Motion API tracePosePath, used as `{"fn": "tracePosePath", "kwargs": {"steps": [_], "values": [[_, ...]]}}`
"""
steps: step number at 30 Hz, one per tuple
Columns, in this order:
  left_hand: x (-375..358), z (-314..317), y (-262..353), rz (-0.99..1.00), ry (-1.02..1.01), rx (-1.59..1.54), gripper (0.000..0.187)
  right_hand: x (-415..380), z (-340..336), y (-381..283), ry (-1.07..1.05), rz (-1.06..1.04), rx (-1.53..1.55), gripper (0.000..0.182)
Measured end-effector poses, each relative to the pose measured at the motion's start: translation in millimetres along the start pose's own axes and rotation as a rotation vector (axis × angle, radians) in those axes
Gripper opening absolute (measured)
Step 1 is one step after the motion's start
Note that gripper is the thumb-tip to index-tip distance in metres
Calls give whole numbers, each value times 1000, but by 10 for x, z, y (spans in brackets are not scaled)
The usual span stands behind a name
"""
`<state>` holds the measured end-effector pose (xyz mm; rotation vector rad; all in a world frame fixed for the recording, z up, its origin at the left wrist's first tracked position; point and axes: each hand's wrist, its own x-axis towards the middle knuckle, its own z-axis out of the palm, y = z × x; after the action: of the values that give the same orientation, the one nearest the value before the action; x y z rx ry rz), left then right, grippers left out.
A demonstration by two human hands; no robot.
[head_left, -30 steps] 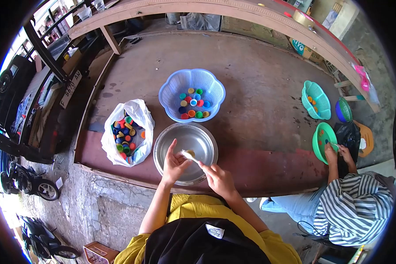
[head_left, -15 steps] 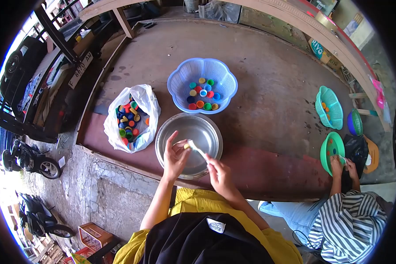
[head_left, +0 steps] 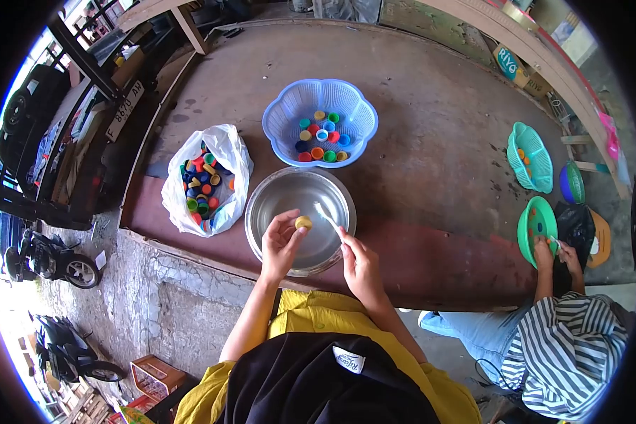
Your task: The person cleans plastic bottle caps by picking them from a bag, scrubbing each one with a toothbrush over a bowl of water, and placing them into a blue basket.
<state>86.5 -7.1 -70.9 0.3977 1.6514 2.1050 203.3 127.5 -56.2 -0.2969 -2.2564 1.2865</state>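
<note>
My left hand (head_left: pixel 281 244) pinches a yellow bottle cap (head_left: pixel 303 222) between thumb and fingers above a steel bowl (head_left: pixel 261 201). In my right hand (head_left: pixel 360 265) is a slim white toothbrush (head_left: pixel 329 216), its head pointing up and left, a little apart from the cap. Behind the bowl stands a blue plastic basket (head_left: pixel 279 116) with several coloured caps in it. To the left, a white plastic bag (head_left: pixel 239 152) lies open, holding many more bottle caps (head_left: pixel 206 189).
At the right, a co-worker's hands (head_left: pixel 555 256) work over a green basin (head_left: pixel 532 247). A teal basket (head_left: pixel 537 162) with orange caps lies beyond it. A wooden beam (head_left: pixel 530 67) spans the upper right, and a raised rim (head_left: pixel 184 261) edges the table (head_left: pixel 431 141).
The toothbrush has moved off the cap toward the right, leaving a gap between them. The yellow cap now shows its round face. The whole view has shifted slightly.
</note>
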Motion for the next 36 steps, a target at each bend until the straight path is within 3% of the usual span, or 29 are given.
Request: {"fn": "tracePosePath", "kwargs": {"steps": [2, 4, 8, 9, 12, 14, 15, 18, 23, 26, 30, 33, 36], "values": [[-10, -23, -18, -48, 3, -106, 32, 0, -42, -39, 11, -34, 41, 35], [-17, -16, 20, -99, 24, -241, 28, -49, -51, -49, -111, -87, -26, 35], [20, -69, -19, -331, 13, -658, 24, -30, 65, 57, 51, -94, 52, 34], [30, -49, -14, -367, 35, -636, 25, -3, 80, 35, 109, -108, 57, 34], [9, -81, -47, -399, -137, -838, 25, -86, 50, -84, -202, -52, -134, 32], [26, -60, -94, -430, -79, -798, 25, 14, 146, -6, 46, -73, 57, 34], [11, -19, -42, -447, -41, -771, 25, 40, 111, 17, 3, 68, 48, 34], [46, 3, 5, -405, -49, -700, 21, 59, 0, -89, -94, -58, 6, 33], [25, 41, 165, -344, -70, -595, 19, 72, -52, 26, 54, -13, 33, 35], [64, 67, 177, -346, -45, -565, 20, 51, -95, -149, -97, -115, -38, 35], [48, 56, 157, -332, -90, -543, 20, 112, -44, 49, 3, 10, 15, 35], [64, 35, 146, -242, -51, -257, 28, 51, -82, -69, -120, -97, -41, 34], [40, 50, 148, -111, -22, -117, 36, 122, -68, -4, -77, -49, -45, 35]]}}
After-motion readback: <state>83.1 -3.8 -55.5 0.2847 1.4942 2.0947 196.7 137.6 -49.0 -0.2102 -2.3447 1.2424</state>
